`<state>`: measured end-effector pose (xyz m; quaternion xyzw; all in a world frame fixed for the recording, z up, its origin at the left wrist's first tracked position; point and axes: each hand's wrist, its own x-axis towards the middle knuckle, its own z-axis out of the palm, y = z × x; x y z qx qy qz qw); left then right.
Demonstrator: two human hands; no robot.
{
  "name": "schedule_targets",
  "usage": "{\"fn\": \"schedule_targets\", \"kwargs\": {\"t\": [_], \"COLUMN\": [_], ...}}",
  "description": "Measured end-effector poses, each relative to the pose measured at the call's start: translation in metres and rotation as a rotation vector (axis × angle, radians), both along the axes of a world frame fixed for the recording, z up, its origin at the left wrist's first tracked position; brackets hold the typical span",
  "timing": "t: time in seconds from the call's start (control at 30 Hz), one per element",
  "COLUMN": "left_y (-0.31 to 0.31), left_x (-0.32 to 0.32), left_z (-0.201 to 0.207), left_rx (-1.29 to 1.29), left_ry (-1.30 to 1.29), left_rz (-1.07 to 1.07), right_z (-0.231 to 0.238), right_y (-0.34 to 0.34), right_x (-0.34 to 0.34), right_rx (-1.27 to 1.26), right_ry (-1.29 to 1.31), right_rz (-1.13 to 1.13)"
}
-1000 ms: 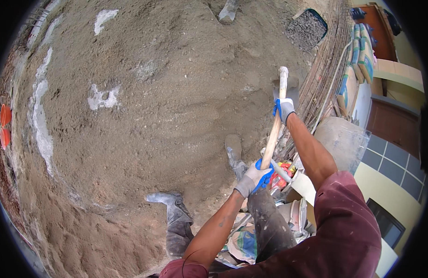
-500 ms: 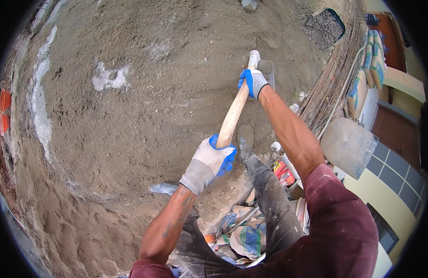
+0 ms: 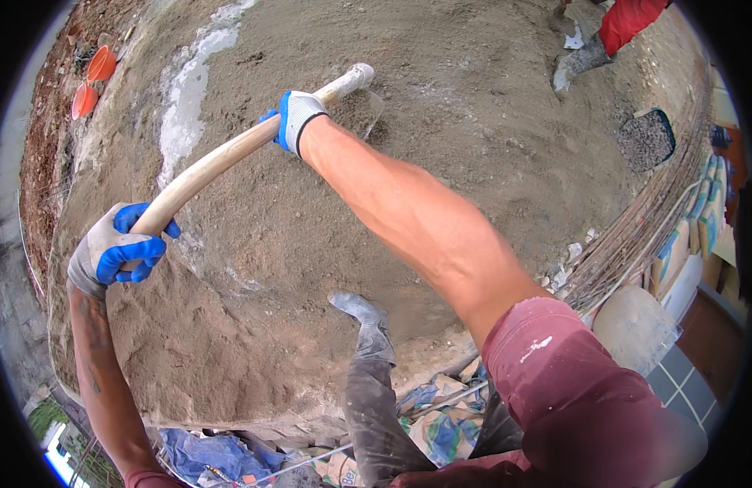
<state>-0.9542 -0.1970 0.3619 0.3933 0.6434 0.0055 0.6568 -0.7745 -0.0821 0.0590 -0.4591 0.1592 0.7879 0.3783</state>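
Note:
Both my hands, in white-and-blue coated gloves, grip a hoe [image 3: 209,169] with a pale, curved wooden handle. My left hand [image 3: 122,248] is closed round the handle's butt end at the left. Farther up, close to the head, my right hand [image 3: 299,122] wraps the handle with the arm stretched out. The hoe's whitish socket end points up and right, and its flat blade [image 3: 374,115] shows just below it against the grey-brown sand and cement mix [image 3: 474,154]. Whether the blade cuts into the mix, I cannot tell.
Wet white slurry [image 3: 185,106] streaks the heap at left, near two orange buckets [image 3: 85,99]. Another person's red-trousered leg and boot [image 3: 588,61] stand at the upper right. A gravel container [image 3: 646,140], long rods [image 3: 628,244] and bags [image 3: 441,435] lie around the edge.
My hands have swung the hoe to the left, its handle now lying flatter across the view. The view has turned, bringing the other person's leg and boot into sight.

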Motion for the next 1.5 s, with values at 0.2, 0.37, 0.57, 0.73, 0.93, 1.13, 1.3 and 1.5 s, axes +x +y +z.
{"fn": "schedule_targets", "kwargs": {"t": [0.2,0.37,0.57,0.73,0.93,1.13,1.3,1.5], "left_y": [-0.043,-0.235,-0.349,-0.418,-0.378,-0.439,-0.47,-0.483], "left_x": [0.017,0.188,0.336,0.338,0.338,0.378,0.41,0.378], "left_z": [-0.041,-0.131,-0.053,-0.041,0.089,0.125,0.086,0.059], "left_rx": [-0.191,0.006,-0.488,-0.061,-0.285,0.019,0.244,0.493], "left_ry": [-0.114,-0.506,-0.766,-0.84,-0.298,0.007,-0.032,-0.184], "left_rz": [0.129,0.002,-0.034,-0.114,-0.119,0.453,0.856,0.766], "right_z": [0.0,0.035,0.151,0.201,0.169,0.194,0.228,0.272], "right_y": [-0.055,-0.202,-0.354,-0.414,-0.467,-0.394,-0.355,-0.334], "right_x": [0.059,0.286,0.479,0.545,0.558,0.54,0.542,0.515], "right_rx": [0.046,-0.066,-0.292,-0.329,-0.235,-0.242,-0.013,0.01], "right_ry": [-0.226,-0.474,-0.503,-0.322,-0.266,-0.176,-0.266,-0.272], "right_rz": [-0.064,0.029,-0.015,-0.255,-0.218,-0.048,0.039,0.033]}}
